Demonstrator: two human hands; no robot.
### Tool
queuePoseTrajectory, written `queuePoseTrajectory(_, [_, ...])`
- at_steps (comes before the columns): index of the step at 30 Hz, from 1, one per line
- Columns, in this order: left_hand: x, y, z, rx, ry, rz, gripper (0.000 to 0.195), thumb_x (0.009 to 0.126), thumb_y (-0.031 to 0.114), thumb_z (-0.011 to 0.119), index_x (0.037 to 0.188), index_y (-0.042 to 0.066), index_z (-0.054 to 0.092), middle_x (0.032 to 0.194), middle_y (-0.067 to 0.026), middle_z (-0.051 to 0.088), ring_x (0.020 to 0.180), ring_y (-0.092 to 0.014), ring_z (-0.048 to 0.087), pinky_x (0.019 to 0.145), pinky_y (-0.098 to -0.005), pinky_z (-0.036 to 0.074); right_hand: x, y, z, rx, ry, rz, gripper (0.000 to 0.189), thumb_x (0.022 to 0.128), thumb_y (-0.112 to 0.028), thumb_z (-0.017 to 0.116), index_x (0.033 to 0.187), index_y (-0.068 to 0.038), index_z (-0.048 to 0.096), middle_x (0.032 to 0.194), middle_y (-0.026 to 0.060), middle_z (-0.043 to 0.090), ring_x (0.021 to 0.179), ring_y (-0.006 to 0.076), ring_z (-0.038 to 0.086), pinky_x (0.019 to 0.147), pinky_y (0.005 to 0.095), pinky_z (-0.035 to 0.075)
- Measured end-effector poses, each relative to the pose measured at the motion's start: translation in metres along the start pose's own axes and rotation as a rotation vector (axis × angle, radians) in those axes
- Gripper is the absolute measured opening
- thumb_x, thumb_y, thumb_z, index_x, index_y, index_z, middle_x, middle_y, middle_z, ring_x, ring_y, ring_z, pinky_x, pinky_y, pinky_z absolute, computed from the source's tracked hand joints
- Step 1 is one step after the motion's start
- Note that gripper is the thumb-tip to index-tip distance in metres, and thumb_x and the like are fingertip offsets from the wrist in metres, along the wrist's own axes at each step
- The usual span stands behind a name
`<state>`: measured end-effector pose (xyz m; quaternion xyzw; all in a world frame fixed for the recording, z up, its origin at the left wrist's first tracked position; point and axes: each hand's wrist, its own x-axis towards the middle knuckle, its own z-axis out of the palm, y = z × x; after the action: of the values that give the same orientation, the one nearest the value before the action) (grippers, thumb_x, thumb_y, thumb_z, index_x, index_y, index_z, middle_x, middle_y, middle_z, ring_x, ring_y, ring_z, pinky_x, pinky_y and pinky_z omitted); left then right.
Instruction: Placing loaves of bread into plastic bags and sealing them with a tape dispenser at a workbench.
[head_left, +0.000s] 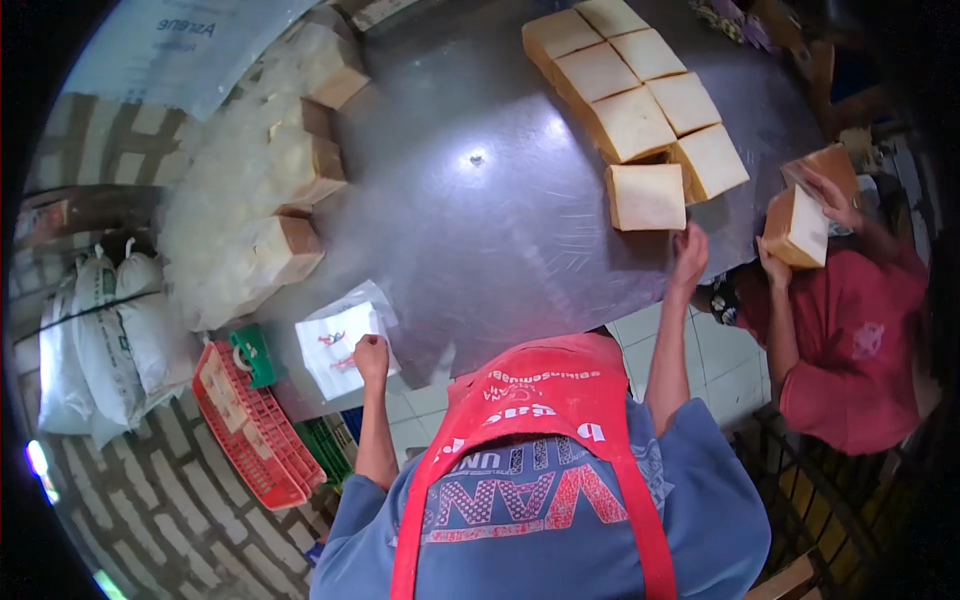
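My left hand (371, 360) has its fingers curled over the right part of a stack of printed clear-and-white plastic bags (322, 360) at the table's front left; whether it pinches one is hidden. At the front right corner of a single white bread loaf (649, 196) is my right hand (690, 259), its fingers bent. I cannot tell if they touch the loaf. Behind that loaf, several crustless-looking square loaves (634, 124) stand packed in two rows, running to the far edge.
Several bagged loaves (289, 251) line the left side of the metal table (465, 225). A green tape dispenser (253, 355) sits at its left edge, above a red plastic crate (255, 427). At right, a co-worker's hands (776, 262) hold another loaf (799, 225).
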<state>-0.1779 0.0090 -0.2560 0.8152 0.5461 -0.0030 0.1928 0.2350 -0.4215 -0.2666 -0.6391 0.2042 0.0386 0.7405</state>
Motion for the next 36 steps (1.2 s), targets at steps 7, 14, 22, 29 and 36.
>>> queuePoseTrajectory(7, [-0.019,0.018,-0.024,-0.152,-0.08,-0.191,0.024,0.076,0.018,0.061,0.082,-0.003,0.07,0.07,-0.0156,0.067,0.063,-0.021,0.065,0.063,-0.0321,0.05,0.038,-0.006,0.009,0.019,-0.523,0.082,0.049,0.082,-0.011,0.064,0.128,0.0,0.05,0.124,0.008,0.055,0.112,0.019,0.053,0.096,0.0324,0.042])
queuePoseTrajectory(14, [-0.018,0.033,-0.054,-0.905,-0.094,-0.234,0.011,0.078,0.009,0.069,0.077,0.001,0.062,0.069,-0.0018,0.059,0.062,-0.01,0.054,0.059,-0.0232,0.045,-0.108,0.08,0.089,-0.207,-0.756,0.034,0.062,0.084,-0.01,0.066,0.139,-0.002,0.039,0.133,0.0113,0.05,0.12,0.021,0.049,0.1,0.032,0.04])
queuePoseTrajectory(22, [-0.032,0.139,-0.076,-1.058,-0.434,0.187,0.019,0.08,0.012,0.073,0.074,0.004,0.057,0.067,-0.0009,0.055,0.063,-0.008,0.05,0.056,-0.0236,0.04,-0.234,-0.017,0.176,-0.565,-0.986,-0.415,0.027,0.083,-0.012,0.067,0.105,0.002,0.062,0.098,0.0111,0.064,0.087,0.0164,0.061,0.075,0.0291,0.048])
queuePoseTrajectory(29, [-0.01,0.16,-0.126,-0.607,0.051,0.544,0.014,0.08,0.009,0.069,0.078,0.001,0.057,0.07,-0.0098,0.056,0.062,-0.019,0.056,0.055,-0.0333,0.044,-0.245,-0.028,0.148,-0.393,-0.906,-0.12,0.019,0.089,-0.012,0.06,0.099,0.004,0.062,0.09,0.0084,0.067,0.08,0.0135,0.061,0.071,0.0275,0.048])
queuePoseTrajectory(36, [-0.074,0.185,-0.131,-0.515,0.234,1.079,0.01,0.084,0.008,0.064,0.091,0.002,0.062,0.08,-0.0154,0.057,0.065,-0.03,0.057,0.06,-0.0381,0.047,-0.298,-0.045,0.177,-0.466,-1.222,-0.408,0.041,0.093,-0.012,0.052,0.131,0.002,0.047,0.124,0.0151,0.056,0.102,0.0198,0.06,0.086,0.032,0.049])
